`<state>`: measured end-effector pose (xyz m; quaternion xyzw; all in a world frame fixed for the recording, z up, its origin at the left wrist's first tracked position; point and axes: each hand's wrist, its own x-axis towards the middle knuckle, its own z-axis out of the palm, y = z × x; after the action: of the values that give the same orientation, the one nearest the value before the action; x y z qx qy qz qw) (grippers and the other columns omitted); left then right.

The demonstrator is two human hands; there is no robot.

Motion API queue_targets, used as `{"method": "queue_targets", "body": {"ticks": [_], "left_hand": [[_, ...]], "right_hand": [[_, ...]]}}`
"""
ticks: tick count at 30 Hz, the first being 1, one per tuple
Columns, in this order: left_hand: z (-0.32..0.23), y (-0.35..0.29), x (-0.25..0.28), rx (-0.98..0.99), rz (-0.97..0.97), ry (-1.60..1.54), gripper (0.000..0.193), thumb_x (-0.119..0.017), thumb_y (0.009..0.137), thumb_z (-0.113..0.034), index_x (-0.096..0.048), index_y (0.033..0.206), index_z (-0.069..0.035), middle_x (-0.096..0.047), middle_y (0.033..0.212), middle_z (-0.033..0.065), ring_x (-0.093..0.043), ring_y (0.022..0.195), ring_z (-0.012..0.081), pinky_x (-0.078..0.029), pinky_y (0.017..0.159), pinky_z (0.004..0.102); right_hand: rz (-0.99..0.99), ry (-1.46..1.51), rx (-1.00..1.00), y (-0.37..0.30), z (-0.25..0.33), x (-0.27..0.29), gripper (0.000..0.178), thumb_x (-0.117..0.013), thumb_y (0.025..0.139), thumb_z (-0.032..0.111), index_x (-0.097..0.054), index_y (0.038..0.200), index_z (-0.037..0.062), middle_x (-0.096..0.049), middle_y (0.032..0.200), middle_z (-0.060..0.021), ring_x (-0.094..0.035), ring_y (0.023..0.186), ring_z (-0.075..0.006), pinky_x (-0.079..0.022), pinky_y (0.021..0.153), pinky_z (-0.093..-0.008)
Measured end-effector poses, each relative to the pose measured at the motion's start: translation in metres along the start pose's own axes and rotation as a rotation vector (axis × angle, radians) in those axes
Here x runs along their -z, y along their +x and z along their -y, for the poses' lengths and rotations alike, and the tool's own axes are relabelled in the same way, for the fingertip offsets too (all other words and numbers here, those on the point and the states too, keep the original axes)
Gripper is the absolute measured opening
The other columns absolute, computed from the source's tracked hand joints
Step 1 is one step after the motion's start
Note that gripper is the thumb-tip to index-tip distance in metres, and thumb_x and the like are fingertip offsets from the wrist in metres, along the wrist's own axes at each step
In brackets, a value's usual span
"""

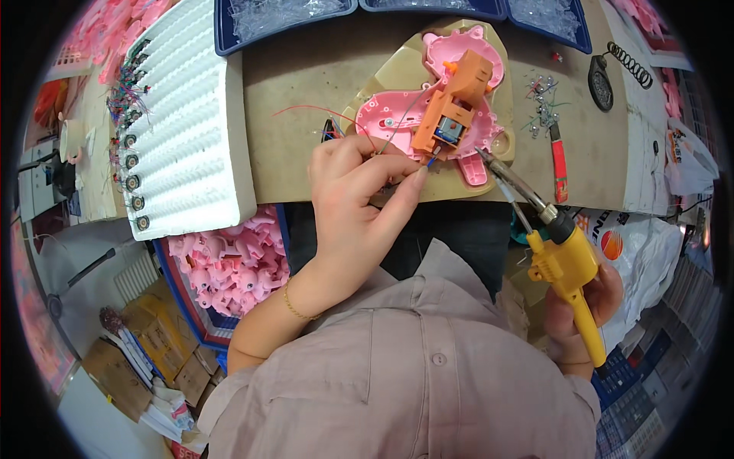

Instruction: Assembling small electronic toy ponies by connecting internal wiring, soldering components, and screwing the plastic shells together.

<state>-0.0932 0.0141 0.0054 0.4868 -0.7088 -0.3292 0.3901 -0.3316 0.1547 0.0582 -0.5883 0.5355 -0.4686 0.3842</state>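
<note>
My right hand grips a yellow soldering gun by its handle. The iron's long metal tip reaches the lower right edge of a pink plastic toy shell. In the shell sits an orange housing with a small metal motor showing. My left hand is closed, thumb and forefinger pinching a thin blue wire just below the motor. A red wire sticks out leftward past the fingers. The shell rests in a tan holding fixture on the bench.
A white foam tray with small round parts and wires along its edge stands left. Blue bins of clear parts line the back. Right of the fixture lie a red-handled tool and loose wired bits. Pink parts fill a crate below.
</note>
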Motion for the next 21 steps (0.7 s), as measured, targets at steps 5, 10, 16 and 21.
{"method": "queue_targets", "body": {"ticks": [5,10,16,21], "left_hand": [[-0.001,0.002,-0.003,-0.023,-0.023,0.052,0.008,-0.073,0.072,-0.011,-0.068,0.078,-0.009,-0.057,0.083,0.0034,-0.047,0.089,0.0234,-0.037,0.079,0.0341],[-0.002,0.003,-0.001,-0.023,0.026,0.104,0.007,-0.071,0.074,-0.009,-0.068,0.080,-0.007,-0.059,0.087,0.0038,-0.045,0.090,0.0204,-0.037,0.078,0.0300],[-0.003,0.004,-0.003,-0.031,-0.008,0.097,0.006,-0.071,0.073,-0.013,-0.067,0.076,-0.010,-0.056,0.081,0.0024,-0.046,0.088,0.0231,-0.034,0.080,0.0343],[-0.004,0.003,-0.002,-0.020,0.010,0.117,0.007,-0.071,0.074,-0.012,-0.067,0.078,-0.008,-0.057,0.084,0.0034,-0.046,0.088,0.0220,-0.035,0.080,0.0324]], "right_hand": [[0.052,0.019,0.090,0.011,-0.003,-0.009,0.057,-0.067,0.086,0.023,-0.036,0.132,0.0107,-0.051,0.126,-0.0243,-0.057,0.106,-0.0302,-0.047,0.087,-0.0383],[0.140,-0.097,0.319,0.029,-0.013,-0.015,0.058,-0.072,0.079,0.011,-0.042,0.128,0.0044,-0.057,0.117,-0.0261,-0.065,0.086,-0.0264,-0.052,0.069,-0.0314],[0.172,-0.171,0.411,0.033,-0.016,-0.013,0.058,-0.073,0.075,0.002,-0.044,0.126,0.0041,-0.059,0.113,-0.0273,-0.067,0.084,-0.0326,-0.054,0.069,-0.0333],[0.333,-0.079,-0.033,0.036,-0.005,-0.007,0.056,-0.052,0.076,0.007,-0.046,0.130,-0.0038,-0.067,0.095,-0.0183,-0.067,0.074,-0.0245,-0.051,0.069,-0.0288]]}}
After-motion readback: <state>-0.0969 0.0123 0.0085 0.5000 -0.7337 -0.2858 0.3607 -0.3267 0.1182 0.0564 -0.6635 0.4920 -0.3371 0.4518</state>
